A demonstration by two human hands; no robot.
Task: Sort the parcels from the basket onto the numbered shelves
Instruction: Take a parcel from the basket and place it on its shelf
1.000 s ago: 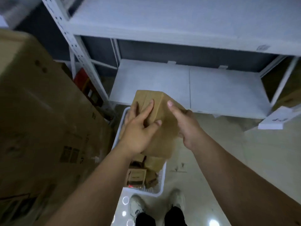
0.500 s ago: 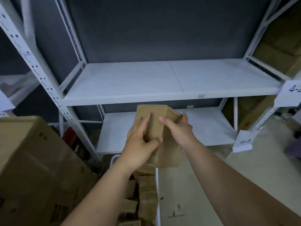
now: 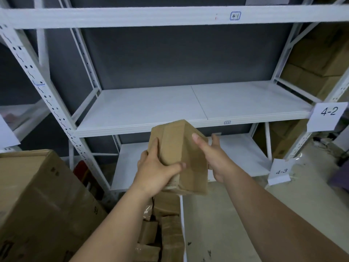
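Parcel [image 3: 181, 156]: a plain brown cardboard box, held in the air in front of the white rack, roughly level with the gap between the two lower shelves. It rests on nothing; it is carried wholly by our two hands.

Left hand [image 3: 156, 170]: fingers curled round the near left edge, thumb laid across the front face. Right hand [image 3: 213, 157]: grasps the far right side, forefinger stretched along the upper face, other fingers behind the box and mostly hidden. We judge the two-sided grip is there to tilt the box, one corner up, so that a face can be read. No label is legible to us on the faces in view.

Basket [image 3: 182, 224]: only a strip of white rim shows, low and centre, directly below the parcel. More brown parcels [image 3: 170, 235] lie piled in it, so most of the sort remains.

Rack: three levels in view.
- top beam with a small boxed mark, 4-1 tag [image 3: 235, 16]
- middle shelf [image 3: 170, 108], bare white board, with 4-2 card [image 3: 328, 116] on the right upright
- lower shelf [image 3: 241, 154], partly behind the parcel, with 4-3 card [image 3: 280, 172] hanging near its right corner

Room: dark grey panel behind the rack, pale speckled floor, dim light. Large carton [image 3: 37, 201] stands close on our left. Stacked cartons [image 3: 317, 59] sit beyond the right upright.

Next, in our judgement: match the parcel's number to a card, then reach forward. The middle shelf is nearest.
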